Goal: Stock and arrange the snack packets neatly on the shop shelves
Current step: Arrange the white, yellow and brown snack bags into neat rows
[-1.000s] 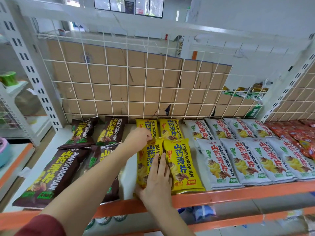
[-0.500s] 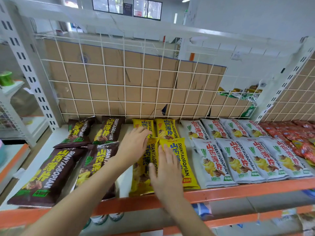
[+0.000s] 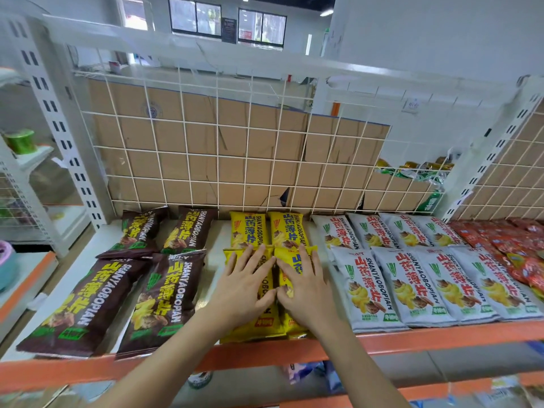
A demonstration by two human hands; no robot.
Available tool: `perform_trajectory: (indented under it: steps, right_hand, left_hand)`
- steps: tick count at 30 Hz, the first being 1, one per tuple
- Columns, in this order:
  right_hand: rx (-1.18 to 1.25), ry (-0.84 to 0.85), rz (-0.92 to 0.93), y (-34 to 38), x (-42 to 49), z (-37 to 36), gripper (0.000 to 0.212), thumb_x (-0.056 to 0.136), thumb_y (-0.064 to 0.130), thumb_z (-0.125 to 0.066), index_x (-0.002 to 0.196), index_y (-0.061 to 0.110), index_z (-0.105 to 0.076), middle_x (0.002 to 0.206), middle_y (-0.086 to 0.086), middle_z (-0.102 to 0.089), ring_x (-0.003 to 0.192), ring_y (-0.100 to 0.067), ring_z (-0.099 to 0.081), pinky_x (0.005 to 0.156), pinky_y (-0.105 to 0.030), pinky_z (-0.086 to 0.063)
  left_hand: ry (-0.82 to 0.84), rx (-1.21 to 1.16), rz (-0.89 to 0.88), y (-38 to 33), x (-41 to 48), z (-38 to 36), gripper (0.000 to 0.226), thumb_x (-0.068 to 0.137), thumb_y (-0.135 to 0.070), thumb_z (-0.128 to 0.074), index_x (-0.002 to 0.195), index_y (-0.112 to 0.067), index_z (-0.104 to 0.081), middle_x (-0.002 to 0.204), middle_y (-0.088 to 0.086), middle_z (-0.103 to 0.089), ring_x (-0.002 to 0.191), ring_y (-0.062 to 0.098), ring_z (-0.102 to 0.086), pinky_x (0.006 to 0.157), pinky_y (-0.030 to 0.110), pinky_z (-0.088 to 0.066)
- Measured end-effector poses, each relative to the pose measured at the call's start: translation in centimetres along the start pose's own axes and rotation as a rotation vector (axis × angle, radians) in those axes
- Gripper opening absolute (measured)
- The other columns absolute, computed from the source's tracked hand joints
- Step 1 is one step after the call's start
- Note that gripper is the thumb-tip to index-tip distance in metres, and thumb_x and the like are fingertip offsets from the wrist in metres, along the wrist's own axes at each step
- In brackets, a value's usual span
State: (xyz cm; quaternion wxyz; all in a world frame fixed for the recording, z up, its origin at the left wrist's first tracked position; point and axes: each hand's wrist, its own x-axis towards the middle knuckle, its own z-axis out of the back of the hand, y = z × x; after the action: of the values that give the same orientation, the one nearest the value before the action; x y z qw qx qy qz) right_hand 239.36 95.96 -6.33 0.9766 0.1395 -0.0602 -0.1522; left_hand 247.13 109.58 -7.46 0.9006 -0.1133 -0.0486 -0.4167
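Note:
Two front yellow snack packets (image 3: 266, 320) lie side by side on the white shelf with an orange front lip (image 3: 412, 338). My left hand (image 3: 245, 285) lies flat, fingers spread, on the left one. My right hand (image 3: 304, 285) lies flat on the right one, thumbs nearly touching. Two more yellow packets (image 3: 269, 231) lie behind them against the wire grid. Brown packets (image 3: 123, 287) fill the left part of the shelf. White-grey packets (image 3: 412, 272) fill the right part in two rows.
Red packets (image 3: 518, 245) lie at the far right. A white wire grid (image 3: 235, 148) backed by cardboard closes the rear. A bare strip of shelf (image 3: 215, 240) separates brown and yellow packets. Lower shelves hold more goods. Another shelf unit stands at left.
My left hand has come down from the top of the left yellow packet to lie flat on it. The two front yellow packets now lie straighter, side by side. The view shifted slightly.

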Motion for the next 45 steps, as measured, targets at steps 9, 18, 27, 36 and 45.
perform_trajectory:
  steps: [9,18,27,36,45]
  right_hand:
    - [0.042,0.046,0.073,-0.9,-1.0,0.1,0.043,0.092,0.046,-0.042,0.134,0.043,-0.039,0.156,0.005,0.017,0.142,-0.023,0.019,0.111,-0.045,-0.022]
    - [0.207,0.062,0.163,-2.0,-3.3,0.7,0.041,0.094,0.041,-0.045,0.134,0.045,-0.04,0.156,0.008,0.014,0.14,-0.012,0.021,0.115,-0.035,-0.011]
    - [0.132,0.061,-0.051,-1.1,-5.0,0.6,0.091,0.083,0.052,-0.052,0.148,0.029,0.008,0.156,0.001,0.016,0.144,-0.025,-0.005,0.112,-0.038,-0.02]
    - [0.089,0.076,-0.055,-1.1,-4.9,0.3,0.096,0.082,0.053,-0.052,0.146,0.029,0.016,0.155,0.002,0.021,0.144,-0.024,-0.005,0.113,-0.038,-0.019]
    - [0.09,0.089,-0.043,-1.1,-4.8,0.3,0.101,0.081,0.052,-0.053,0.143,0.025,0.023,0.154,0.003,0.023,0.144,-0.022,-0.006,0.11,-0.036,-0.022]
  left_hand:
    - [-0.023,0.143,-0.009,-0.2,-1.2,-0.4,0.08,0.069,-0.064,-0.041,0.137,-0.023,-0.042,0.141,0.005,-0.047,0.132,0.026,-0.038,0.101,0.05,-0.039]
    - [-0.041,0.039,0.033,-1.5,-2.8,-1.0,0.102,0.062,-0.068,-0.035,0.151,-0.022,-0.01,0.157,0.003,-0.004,0.143,0.017,0.007,0.116,0.048,-0.004]
    - [-0.099,-0.113,0.117,-1.1,3.1,1.8,0.047,0.096,-0.038,-0.027,0.132,-0.021,-0.052,0.138,-0.002,-0.048,0.131,0.021,-0.037,0.109,0.035,-0.02]
    - [0.147,-0.111,0.255,-0.1,9.3,1.4,0.032,0.1,-0.033,-0.036,0.119,-0.019,-0.058,0.12,0.002,-0.06,0.117,0.025,-0.049,0.102,0.042,-0.031]
    - [0.196,-0.119,0.272,-0.2,10.4,1.6,0.022,0.1,-0.022,-0.038,0.106,-0.012,-0.056,0.111,0.006,-0.06,0.111,0.025,-0.048,0.104,0.04,-0.022]
